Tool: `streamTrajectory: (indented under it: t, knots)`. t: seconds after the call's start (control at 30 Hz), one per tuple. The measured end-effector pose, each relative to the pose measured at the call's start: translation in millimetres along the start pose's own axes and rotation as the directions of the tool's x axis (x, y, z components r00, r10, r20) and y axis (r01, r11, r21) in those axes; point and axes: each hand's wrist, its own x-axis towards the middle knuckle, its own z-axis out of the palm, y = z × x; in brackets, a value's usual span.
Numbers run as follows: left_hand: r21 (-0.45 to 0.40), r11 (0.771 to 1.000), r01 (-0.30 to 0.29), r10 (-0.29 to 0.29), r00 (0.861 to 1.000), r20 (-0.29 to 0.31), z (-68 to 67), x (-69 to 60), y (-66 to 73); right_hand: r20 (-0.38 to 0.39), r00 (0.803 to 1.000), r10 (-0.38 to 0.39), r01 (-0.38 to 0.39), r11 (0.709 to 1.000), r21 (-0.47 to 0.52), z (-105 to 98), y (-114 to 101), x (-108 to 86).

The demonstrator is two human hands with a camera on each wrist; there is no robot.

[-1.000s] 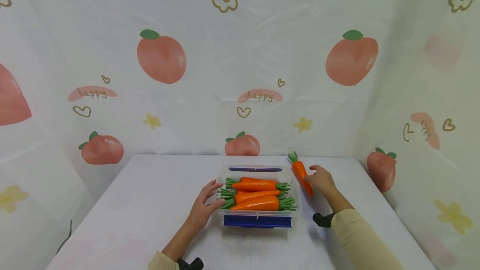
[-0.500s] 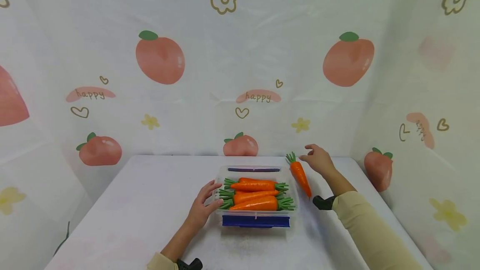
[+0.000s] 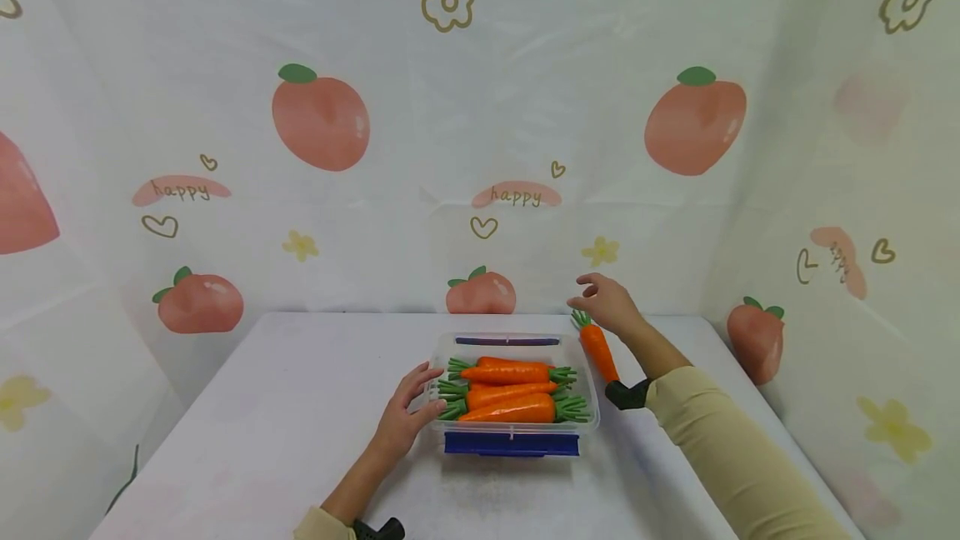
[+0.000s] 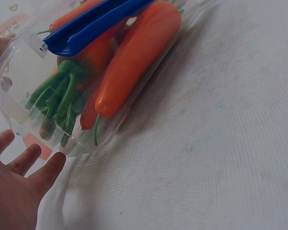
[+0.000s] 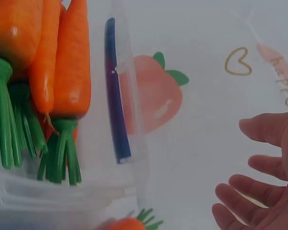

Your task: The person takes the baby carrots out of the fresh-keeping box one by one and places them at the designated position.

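A clear plastic box (image 3: 480, 427) with blue latches holds several carrots (image 3: 517, 408) with green tops, laid crosswise. The left hand (image 3: 401, 417) rests its spread fingers against the box's left side; in the left wrist view the fingers (image 4: 50, 172) lie along the clear wall. To the right of the box a single carrot (image 3: 598, 350) lies on the table, its green top pointing away. Over that top hovers the right hand (image 3: 611, 307), fingers relaxed and slightly bent. In the right wrist view the right hand (image 5: 266, 177) holds nothing and stands apart from the carrot (image 5: 127, 224).
The white table (image 3: 315, 407) ends at a back edge against a hanging cloth (image 3: 405, 123) printed with fruit and flowers. A dark cable (image 3: 123, 482) hangs past the table's left edge. Blue latches (image 3: 512, 444) stick out at the box's front.
My right hand has moved from beside the loose carrot's body up and away toward its green top, then a little left. The left hand and box have stayed in place.
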Motion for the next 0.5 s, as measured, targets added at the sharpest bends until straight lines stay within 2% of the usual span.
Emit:
streamTrajectory:
  t: [0.27, 0.5]
  knots:
    - [-0.001, 1.0, 0.004, -0.004, 1.0, 0.001, -0.2, 0.0, -1.5, 0.049, 0.998, -0.044, 0.04, 0.996, 0.081, 16, -10, -6.2]
    - [-0.01, 1.0, 0.005, -0.005, 1.0, -0.002, 0.2, 0.1, -2.6, 0.105, 0.992, -0.071, 0.05, 0.981, 0.187, 36, -11, -10.9]
